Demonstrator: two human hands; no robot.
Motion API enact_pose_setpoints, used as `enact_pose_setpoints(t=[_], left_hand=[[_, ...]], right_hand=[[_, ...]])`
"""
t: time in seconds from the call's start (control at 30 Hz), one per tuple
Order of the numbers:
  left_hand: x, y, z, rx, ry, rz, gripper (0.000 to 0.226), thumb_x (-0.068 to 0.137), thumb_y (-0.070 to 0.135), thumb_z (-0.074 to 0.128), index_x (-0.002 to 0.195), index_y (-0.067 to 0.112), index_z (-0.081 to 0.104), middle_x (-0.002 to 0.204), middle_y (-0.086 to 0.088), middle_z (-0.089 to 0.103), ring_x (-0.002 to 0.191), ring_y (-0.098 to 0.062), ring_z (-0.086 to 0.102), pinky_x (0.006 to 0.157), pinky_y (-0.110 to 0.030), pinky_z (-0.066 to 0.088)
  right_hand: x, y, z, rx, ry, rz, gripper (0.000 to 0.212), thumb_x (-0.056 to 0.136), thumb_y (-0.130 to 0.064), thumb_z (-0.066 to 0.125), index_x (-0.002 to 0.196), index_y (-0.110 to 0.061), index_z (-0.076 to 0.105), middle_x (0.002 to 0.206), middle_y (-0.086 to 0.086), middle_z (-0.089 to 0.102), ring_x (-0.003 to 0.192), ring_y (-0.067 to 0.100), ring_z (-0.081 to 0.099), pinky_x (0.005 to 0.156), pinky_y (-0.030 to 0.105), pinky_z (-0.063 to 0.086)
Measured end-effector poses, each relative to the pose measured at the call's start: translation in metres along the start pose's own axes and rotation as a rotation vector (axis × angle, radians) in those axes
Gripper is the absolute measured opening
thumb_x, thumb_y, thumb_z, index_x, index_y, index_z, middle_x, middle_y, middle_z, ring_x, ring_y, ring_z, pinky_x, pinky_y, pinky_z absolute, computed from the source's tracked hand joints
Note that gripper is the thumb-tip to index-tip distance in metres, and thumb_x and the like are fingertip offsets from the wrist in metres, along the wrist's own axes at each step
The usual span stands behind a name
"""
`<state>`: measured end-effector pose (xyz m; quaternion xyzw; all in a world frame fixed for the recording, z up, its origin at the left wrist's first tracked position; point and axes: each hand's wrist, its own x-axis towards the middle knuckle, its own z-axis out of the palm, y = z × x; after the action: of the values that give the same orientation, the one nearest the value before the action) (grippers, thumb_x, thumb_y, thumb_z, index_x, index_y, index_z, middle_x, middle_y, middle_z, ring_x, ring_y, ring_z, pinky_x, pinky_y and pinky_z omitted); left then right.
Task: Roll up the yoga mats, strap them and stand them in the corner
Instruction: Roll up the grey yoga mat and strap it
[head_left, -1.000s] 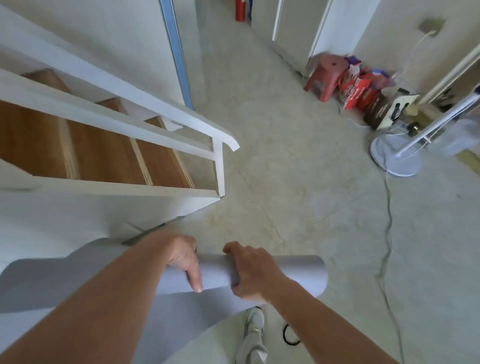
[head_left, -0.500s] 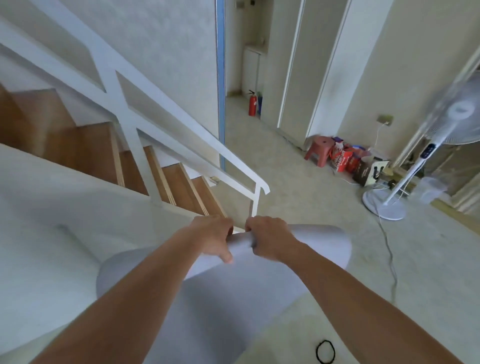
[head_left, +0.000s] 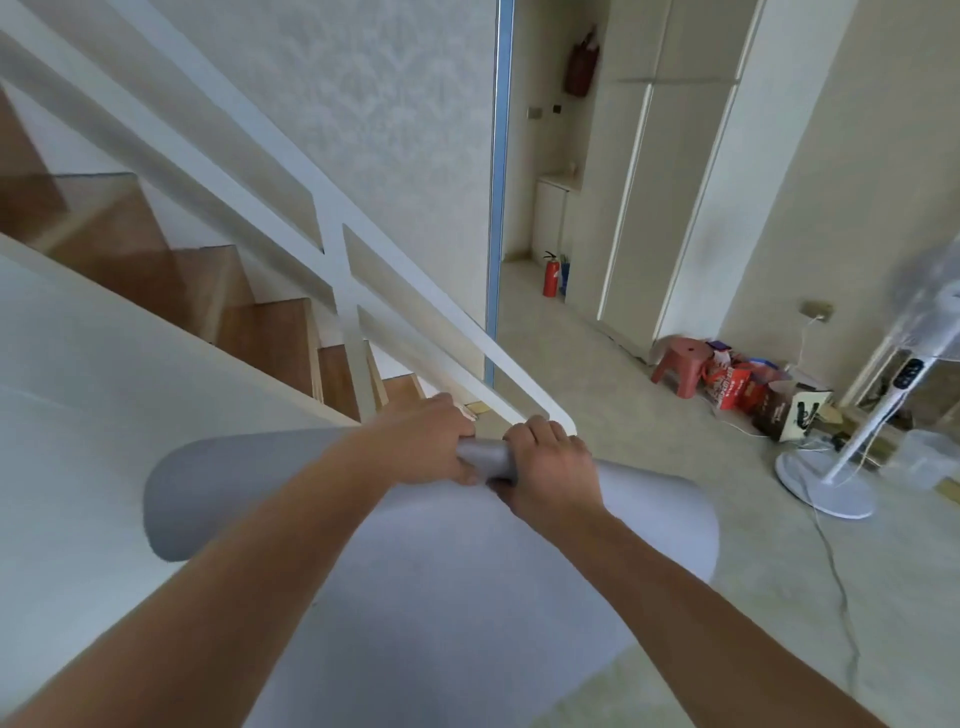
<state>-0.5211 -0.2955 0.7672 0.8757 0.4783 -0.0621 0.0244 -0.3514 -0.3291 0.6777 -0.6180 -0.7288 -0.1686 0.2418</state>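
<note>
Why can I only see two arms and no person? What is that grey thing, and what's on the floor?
The camera sits on the person's head and looks forward and down, so you see only their arms, as if through their eyes. There is just this one view. The left hand and the right hand both grip the rolled-up part of a grey yoga mat; the rest of it spreads out loose below the hands. On the floor stand a white fan, a red stool and, further back, a red fire extinguisher. Wooden stairs rise on the left.
</note>
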Motion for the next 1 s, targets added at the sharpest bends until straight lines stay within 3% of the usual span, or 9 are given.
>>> enact_pose_setpoints(t=[0.1, 0.2, 0.43, 0.53, 0.63, 0.77, 0.87, 0.93, 1.0], left_hand=[[-0.025, 0.026, 0.026, 0.246, 0.233, -0.112, 0.052, 0.094, 0.052, 0.053, 0.139, 0.025, 0.047, 0.137, -0.009, 0.043, 0.129, -0.033, 0.041, 0.099, -0.04, 0.04], [-0.043, 0.05, 0.056, 0.273, 0.382, -0.171, 0.05, 0.095, 0.039, 0.061, 0.139, 0.018, 0.048, 0.134, -0.007, 0.051, 0.125, -0.029, 0.047, 0.105, -0.038, 0.039], [-0.066, 0.071, 0.058, 0.007, 0.232, -0.015, 0.032, 0.104, 0.033, 0.048, 0.132, 0.018, 0.052, 0.131, -0.003, 0.047, 0.117, -0.017, 0.048, 0.092, -0.028, 0.046], [-0.077, 0.075, 0.048, -0.117, 0.031, 0.02, 0.032, 0.105, 0.038, 0.042, 0.127, 0.016, 0.05, 0.119, -0.003, 0.052, 0.098, -0.015, 0.052, 0.083, -0.027, 0.042], [-0.089, 0.079, 0.045, -0.103, -0.064, 0.033, 0.037, 0.103, 0.041, 0.044, 0.128, 0.014, 0.049, 0.114, -0.003, 0.055, 0.097, -0.018, 0.055, 0.085, -0.03, 0.046], [-0.1, 0.093, 0.072, 0.283, 0.127, 0.032, 0.051, 0.091, 0.035, 0.061, 0.133, 0.014, 0.042, 0.129, -0.008, 0.049, 0.114, -0.028, 0.052, 0.093, -0.037, 0.043], [-0.104, 0.097, 0.082, 0.237, 0.097, -0.054, 0.04, 0.091, 0.021, 0.06, 0.127, 0.014, 0.044, 0.115, -0.006, 0.06, 0.102, -0.027, 0.063, 0.077, -0.033, 0.045], [-0.104, 0.093, 0.079, 0.123, 0.032, -0.11, 0.027, 0.092, 0.02, 0.056, 0.117, 0.015, 0.052, 0.101, -0.003, 0.065, 0.091, -0.025, 0.066, 0.069, -0.031, 0.045], [-0.103, 0.086, 0.072, -0.087, -0.08, -0.128, 0.017, 0.09, 0.023, 0.057, 0.104, 0.014, 0.06, 0.091, -0.001, 0.063, 0.083, -0.021, 0.062, 0.072, -0.032, 0.049]], right_hand=[[-0.009, -0.001, -0.012, 0.004, 0.012, -0.001, 0.059, 0.035, -0.041, 0.094, 0.071, -0.01, 0.06, 0.068, 0.003, 0.057, 0.057, 0.024, 0.058, 0.044, 0.026, 0.039], [-0.027, -0.005, -0.017, -0.017, -0.009, -0.013, 0.061, 0.037, -0.042, 0.095, 0.076, -0.008, 0.061, 0.071, 0.006, 0.059, 0.06, 0.026, 0.059, 0.05, 0.031, 0.046], [-0.07, -0.006, -0.031, -0.098, 0.023, -0.033, 0.05, 0.053, -0.033, 0.09, 0.086, -0.01, 0.06, 0.082, 0.009, 0.056, 0.071, 0.029, 0.055, 0.07, 0.04, 0.053], [-0.081, -0.011, -0.037, -0.073, -0.007, -0.049, 0.047, 0.046, -0.027, 0.091, 0.078, -0.01, 0.061, 0.076, 0.007, 0.055, 0.067, 0.027, 0.056, 0.06, 0.036, 0.051], [-0.083, -0.019, -0.052, -0.027, -0.159, -0.053, 0.036, 0.057, -0.033, 0.084, 0.074, -0.013, 0.06, 0.071, 0.002, 0.056, 0.062, 0.022, 0.06, 0.05, 0.026, 0.042], [-0.081, -0.03, -0.074, 0.124, -0.636, 0.195, 0.016, 0.083, -0.035, 0.056, 0.078, -0.021, 0.061, 0.075, -0.003, 0.062, 0.074, 0.02, 0.061, 0.068, 0.028, 0.054], [-0.086, -0.04, -0.08, 0.191, -0.688, 0.173, 0.017, 0.082, -0.033, 0.059, 0.069, -0.024, 0.052, 0.076, -0.003, 0.061, 0.077, 0.021, 0.06, 0.069, 0.03, 0.053], [-0.093, -0.044, -0.082, 0.11, -0.637, 0.113, 0.01, 0.083, -0.034, 0.059, 0.082, -0.026, 0.054, 0.086, -0.005, 0.063, 0.083, 0.021, 0.058, 0.069, 0.029, 0.048], [-0.103, -0.047, -0.077, -0.031, -0.526, 0.026, 0.028, 0.085, -0.038, 0.063, 0.108, -0.024, 0.053, 0.103, -0.003, 0.062, 0.098, 0.022, 0.057, 0.073, 0.031, 0.043]])
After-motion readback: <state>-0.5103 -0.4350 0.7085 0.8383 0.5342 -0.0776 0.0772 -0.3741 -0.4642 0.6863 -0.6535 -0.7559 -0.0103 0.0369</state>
